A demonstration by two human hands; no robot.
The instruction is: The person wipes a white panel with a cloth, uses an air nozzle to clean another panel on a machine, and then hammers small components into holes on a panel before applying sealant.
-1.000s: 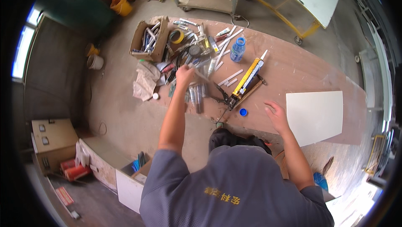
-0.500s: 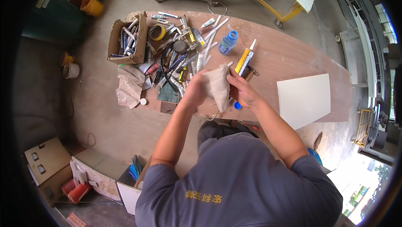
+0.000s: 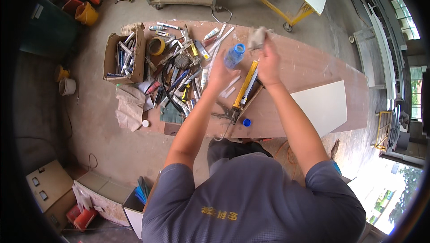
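Right now my right hand [image 3: 268,66] is up over the far side of the table [image 3: 313,63], fingers pinched shut on a crumpled grey rag [image 3: 257,36]. My left hand [image 3: 220,73] sits just beside the clear plastic bottle with the blue cap [image 3: 234,55]; whether those fingers are closed on it I cannot tell, they look loosely curled toward it.

Risks, as I judge them: the bottle stands upright, near the yellow caulking gun [image 3: 244,86], so a careless sweep of the rag or my left wrist could tip it into the tool clutter. A loose blue cap [image 3: 246,122] lies close to the near table edge and could roll off if bumped.

Packages: an open brown cardboard box [image 3: 122,57] of tools at the table's left end, a roll of yellow tape [image 3: 156,45] beside it, small white tubes [image 3: 212,32] scattered behind. A white rectangular panel [image 3: 324,106] lies flat on the right. Crumpled brown paper [image 3: 130,108] hangs off the left corner.
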